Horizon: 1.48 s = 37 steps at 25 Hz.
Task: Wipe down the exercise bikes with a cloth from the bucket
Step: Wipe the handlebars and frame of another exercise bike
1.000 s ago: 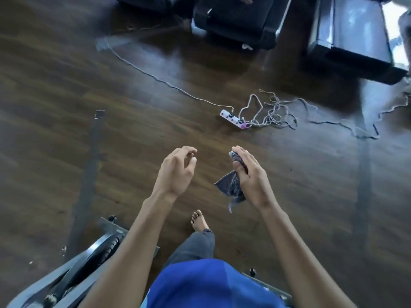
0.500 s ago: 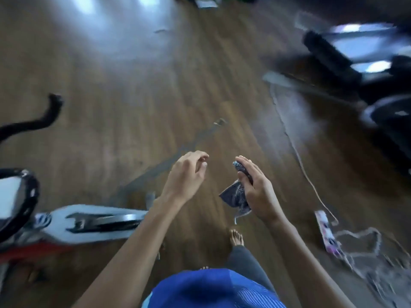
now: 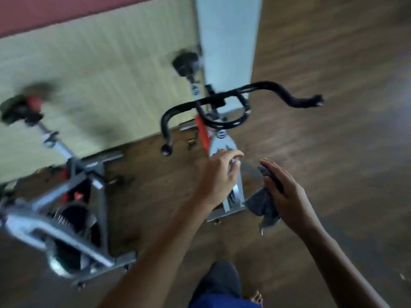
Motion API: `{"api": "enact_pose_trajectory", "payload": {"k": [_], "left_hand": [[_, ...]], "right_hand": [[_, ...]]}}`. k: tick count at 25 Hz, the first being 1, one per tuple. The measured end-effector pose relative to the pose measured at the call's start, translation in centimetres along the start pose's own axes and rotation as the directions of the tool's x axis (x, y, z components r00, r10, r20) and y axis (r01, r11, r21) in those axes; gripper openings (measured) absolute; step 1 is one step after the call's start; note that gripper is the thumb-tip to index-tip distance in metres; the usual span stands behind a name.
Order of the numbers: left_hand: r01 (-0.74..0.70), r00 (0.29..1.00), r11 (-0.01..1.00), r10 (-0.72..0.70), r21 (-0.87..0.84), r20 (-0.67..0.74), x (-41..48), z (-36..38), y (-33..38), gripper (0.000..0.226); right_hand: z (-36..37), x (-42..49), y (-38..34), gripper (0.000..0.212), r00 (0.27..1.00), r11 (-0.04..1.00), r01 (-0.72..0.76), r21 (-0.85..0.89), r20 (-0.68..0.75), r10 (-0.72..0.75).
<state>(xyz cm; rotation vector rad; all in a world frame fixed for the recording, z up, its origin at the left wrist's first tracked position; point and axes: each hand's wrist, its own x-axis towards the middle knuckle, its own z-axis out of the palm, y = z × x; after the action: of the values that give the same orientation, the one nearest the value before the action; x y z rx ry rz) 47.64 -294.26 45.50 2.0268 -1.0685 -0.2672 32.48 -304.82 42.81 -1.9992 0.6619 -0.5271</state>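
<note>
My right hand grips a dark grey cloth, which hangs below my fingers at centre right. My left hand floats beside it with loosely curled fingers and holds nothing. Straight ahead stands an exercise bike with black handlebars, a silver frame and a black saddle. A second exercise bike with a grey frame and a black flywheel stands at the left. No bucket is in view. The picture is blurred by motion.
A pale yellow wall with a white pillar rises behind the bikes. Dark wooden floor stretches to the right. My bare foot and trouser leg show at the bottom.
My view has swung left from the floor with the power strip and treadmills to the two bikes by the wall. Both hands keep their pose, the cloth still in my right hand.
</note>
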Motion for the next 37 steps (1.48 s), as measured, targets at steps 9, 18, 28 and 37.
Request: {"api": "enact_pose_trajectory", "payload": {"k": [9,18,28,37], "left_hand": [[0.297,0.782,0.954,-0.217,0.043,-0.584,-4.0,-6.5,-5.9,0.019],[0.462,0.550,0.867,-0.445,-0.187,-0.706,0.4,-3.0,-7.7,0.027],[0.481,0.366,0.786,-0.582,-0.388,-0.726,1.2,-1.2,-6.1,0.034],[0.540,0.275,0.794,-0.480,-0.279,-0.833,2.2,0.6,-6.7,0.037]], "right_hand": [[10.8,9.0,-4.1,0.033,0.941,0.971,0.166,0.172,0.266,-0.207],[15.7,13.2,-1.1,0.043,0.768,0.826,0.415,0.381,0.339,-0.542],[20.0,15.3,0.7,0.043,0.689,0.818,0.205,0.538,0.514,-0.511],[21.4,17.3,2.4,0.044,0.631,0.760,0.267,0.593,0.489,-0.603]]}}
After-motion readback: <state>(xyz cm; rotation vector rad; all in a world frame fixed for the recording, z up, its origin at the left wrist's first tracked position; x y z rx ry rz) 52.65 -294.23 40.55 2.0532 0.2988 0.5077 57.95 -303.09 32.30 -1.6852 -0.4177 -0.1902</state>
